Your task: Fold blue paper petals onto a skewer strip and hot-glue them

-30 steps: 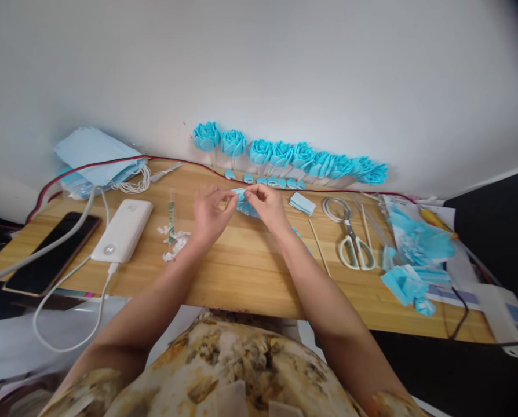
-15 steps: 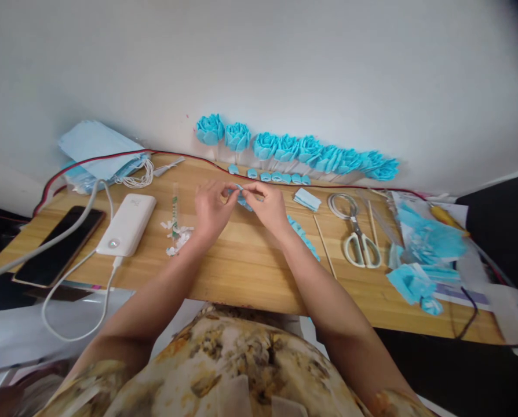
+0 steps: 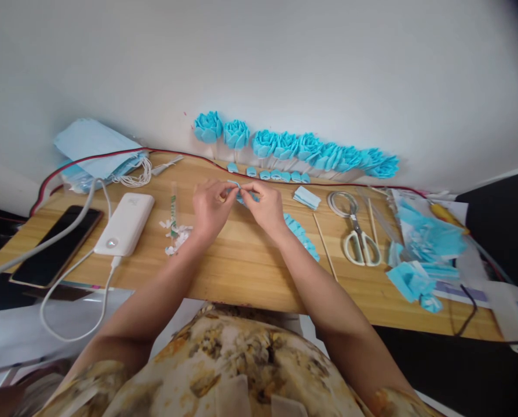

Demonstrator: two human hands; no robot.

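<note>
A small piece of blue fabric [image 3: 240, 197] is pinched between my two hands above the middle of the wooden table. My left hand [image 3: 212, 205] grips it from the left with thumb and forefinger. From the right, the thumb and fingertips of my right hand [image 3: 263, 205] close on the same piece. Most of it is hidden behind the fingers. Just behind my hands lies a row of small rolled blue pieces [image 3: 277, 175]. A strip of overlapping blue petals [image 3: 301, 236] lies partly under my right forearm.
Blue flowers on sticks [image 3: 285, 145] lean along the wall. Scissors [image 3: 361, 246], a wire coil [image 3: 340, 204], a thin stick [image 3: 325, 246] and folded blue pieces [image 3: 306, 197] lie to the right. A white power bank [image 3: 124, 226], phone [image 3: 57, 246] and paper scraps [image 3: 178, 238] are left.
Both hands stay together on the blue fabric piece, with small finger movements. The right hand has shifted slightly left. The whole view has moved a little.
</note>
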